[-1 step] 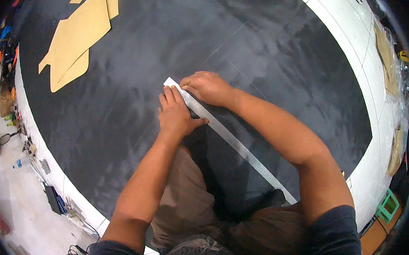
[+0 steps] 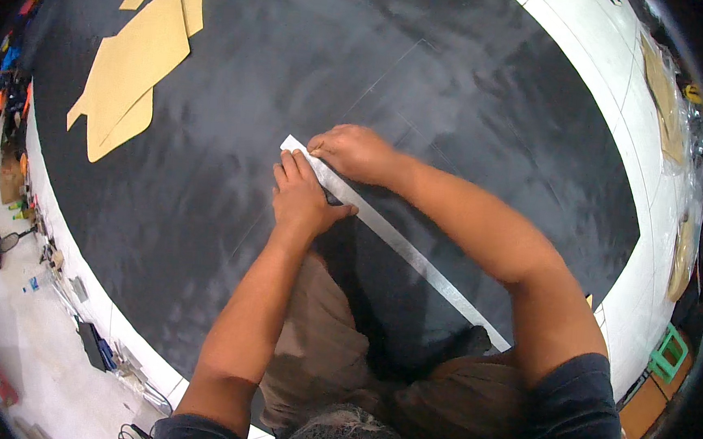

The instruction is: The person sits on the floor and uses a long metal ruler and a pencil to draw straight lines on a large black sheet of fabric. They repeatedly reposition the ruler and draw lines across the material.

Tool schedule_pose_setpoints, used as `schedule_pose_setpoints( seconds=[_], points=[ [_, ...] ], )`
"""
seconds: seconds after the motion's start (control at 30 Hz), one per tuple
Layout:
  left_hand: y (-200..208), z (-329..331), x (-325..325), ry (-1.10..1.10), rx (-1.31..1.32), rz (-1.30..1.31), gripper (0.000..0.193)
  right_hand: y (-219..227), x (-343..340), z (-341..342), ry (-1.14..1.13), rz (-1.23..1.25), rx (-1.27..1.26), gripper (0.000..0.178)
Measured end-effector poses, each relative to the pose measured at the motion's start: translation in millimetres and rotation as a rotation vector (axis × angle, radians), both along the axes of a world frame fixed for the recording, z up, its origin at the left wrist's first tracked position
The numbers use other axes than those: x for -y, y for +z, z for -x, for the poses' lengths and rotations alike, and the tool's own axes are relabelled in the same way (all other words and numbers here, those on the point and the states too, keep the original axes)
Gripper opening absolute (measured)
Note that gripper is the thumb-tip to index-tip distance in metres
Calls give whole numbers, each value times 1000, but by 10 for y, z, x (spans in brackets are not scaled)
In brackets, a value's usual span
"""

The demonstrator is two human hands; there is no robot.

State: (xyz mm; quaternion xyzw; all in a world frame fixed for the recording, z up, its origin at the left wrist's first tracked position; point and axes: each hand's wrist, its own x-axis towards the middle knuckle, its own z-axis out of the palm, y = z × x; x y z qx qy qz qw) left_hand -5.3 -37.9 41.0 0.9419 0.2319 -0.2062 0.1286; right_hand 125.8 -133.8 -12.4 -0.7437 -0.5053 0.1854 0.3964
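near the centre of the black sheet, a metal straightedge is laid aslant, with its far end between ten and eleven o'clock and its near end at about four. close to the far end it is pressed by the left hand: the fingers are extended over the metal, and the thumb is spread away from them along the strip towards four o'clock. by the right hand, just to the one o'clock side, the far edge is approached at the fingertips; its fingers are curled in and closed, but whether anything slim is pinched between them cannot be told.

since only the far part is seen to be weighted by a hand, the straightedge could be swung about that spot if it were pushed sideways by the right hand. the near end lies close to the brown trousers, so it might be nudged by a shift of a leg. if the sheet were rucked under the pressing fingers, the edge could be carried off line. the tan pieces at ten o'clock, loosely overlapped, seem safely apart, though they could be slid by a tug on the sheet.
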Motion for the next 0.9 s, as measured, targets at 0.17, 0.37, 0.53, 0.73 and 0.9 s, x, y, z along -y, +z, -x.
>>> schedule_pose_setpoints(
  seconds=[0.17,0.37,0.53,0.73,0.9],
  points=[
    [87,-8,-3,37,-46,21,140,5,55,67,45,26,131,20],
    [84,10,-5,48,-61,-20,139,155,1007,361,184,-7,68,16],
    [115,-43,74,24,-117,23,144,-74,620,195,177,-68,218,20],
    [39,58,-20,-1,-65,-36,139,224,1028,484,245,277,237,15],
    [96,3,70,-10,-82,-31,139,384,2825,1142,299,281,186,23]
  ],
)
